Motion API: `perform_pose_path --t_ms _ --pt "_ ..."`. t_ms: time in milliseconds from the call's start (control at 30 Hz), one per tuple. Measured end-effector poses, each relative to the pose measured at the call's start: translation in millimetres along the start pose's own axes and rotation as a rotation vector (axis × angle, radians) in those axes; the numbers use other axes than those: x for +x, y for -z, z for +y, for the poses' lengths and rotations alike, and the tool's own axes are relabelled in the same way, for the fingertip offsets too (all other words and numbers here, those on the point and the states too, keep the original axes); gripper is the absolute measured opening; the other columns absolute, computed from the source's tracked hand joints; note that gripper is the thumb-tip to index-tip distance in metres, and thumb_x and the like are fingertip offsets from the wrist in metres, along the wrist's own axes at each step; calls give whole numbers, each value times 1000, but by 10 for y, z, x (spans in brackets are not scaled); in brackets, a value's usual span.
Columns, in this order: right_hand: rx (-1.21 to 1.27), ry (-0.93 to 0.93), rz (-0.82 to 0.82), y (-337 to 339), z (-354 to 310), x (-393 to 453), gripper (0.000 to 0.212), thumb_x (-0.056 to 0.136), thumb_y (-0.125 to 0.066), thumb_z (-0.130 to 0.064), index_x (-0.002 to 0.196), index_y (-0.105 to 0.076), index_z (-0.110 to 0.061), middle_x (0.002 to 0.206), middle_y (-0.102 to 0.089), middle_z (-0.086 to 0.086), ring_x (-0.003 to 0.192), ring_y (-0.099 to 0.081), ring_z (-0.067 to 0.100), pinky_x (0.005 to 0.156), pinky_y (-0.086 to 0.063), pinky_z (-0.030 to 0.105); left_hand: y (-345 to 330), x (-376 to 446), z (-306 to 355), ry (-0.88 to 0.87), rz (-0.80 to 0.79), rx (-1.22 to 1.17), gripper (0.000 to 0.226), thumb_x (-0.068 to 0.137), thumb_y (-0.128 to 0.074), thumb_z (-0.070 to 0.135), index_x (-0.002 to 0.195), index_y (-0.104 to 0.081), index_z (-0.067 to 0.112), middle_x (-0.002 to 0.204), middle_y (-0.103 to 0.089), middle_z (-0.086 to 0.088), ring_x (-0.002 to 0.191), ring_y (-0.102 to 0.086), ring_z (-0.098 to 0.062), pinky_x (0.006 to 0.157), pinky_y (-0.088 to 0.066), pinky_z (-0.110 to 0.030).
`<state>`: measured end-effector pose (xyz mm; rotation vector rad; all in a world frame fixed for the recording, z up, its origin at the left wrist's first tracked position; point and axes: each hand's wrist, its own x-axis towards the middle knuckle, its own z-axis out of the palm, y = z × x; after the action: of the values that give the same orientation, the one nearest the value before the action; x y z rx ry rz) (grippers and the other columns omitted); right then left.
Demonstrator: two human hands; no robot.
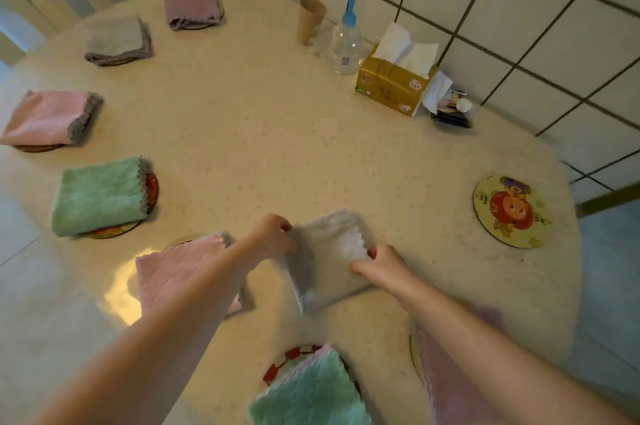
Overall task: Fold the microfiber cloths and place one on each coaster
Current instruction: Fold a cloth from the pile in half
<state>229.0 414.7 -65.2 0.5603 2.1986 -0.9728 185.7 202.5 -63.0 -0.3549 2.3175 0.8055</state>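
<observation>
Left hand (273,234): bare, no ring or glove.
Right hand (384,267): bare, no ring or glove.
Forearms: bare behind both hands, no sleeves or watch.

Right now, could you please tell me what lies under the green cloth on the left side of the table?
A round coaster lies under the green cloth; its red patterned edge peeks out at the right and bottom. The rest of the coaster is covered, so its picture cannot be seen.
</observation>
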Motion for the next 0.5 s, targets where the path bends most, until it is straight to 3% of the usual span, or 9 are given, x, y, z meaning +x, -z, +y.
perform_pose_path --t_ms 100,200,367,500 --pt "133 33 27 163 88 -82 37 67 -65 -30 100 -56 -16 97 -63 3 87 -61 20 77 -52 37 -49 -159 49 36 -84 -222 18 78 -74 11 93 -63 8 79 -56 -8 69 -54 -17 56 -50 -22" --pt "235 60 62 524 253 -146 30 76 -65 -24 102 -51 -20 95 -55 -3 85 -57 16 79 -55 39 -205 -397 241 4 -127 -428 14 80 -73 11 81 -60 11 80 -55 -6 77 -55 -17 63 -50 -23" --pt "525 79 187 1343 693 -68 38 76 -73 -10 107 -51 -16 104 -57 4 97 -61 24 76 -56 37 -799 -709 814 -58 -176 -646 9 84 -70 11 85 -61 8 78 -64 -8 66 -63 -15 67 -54 -26" --pt "682 105 266 1884 1001 36 39 72 -76 -3 101 -54 -16 106 -62 8 94 -63 26 80 -56 43 -1428 -836 1285 -53 -175 -785 10 85 -67 7 88 -58 7 76 -65 -8 60 -66 -13 62 -54 -24"
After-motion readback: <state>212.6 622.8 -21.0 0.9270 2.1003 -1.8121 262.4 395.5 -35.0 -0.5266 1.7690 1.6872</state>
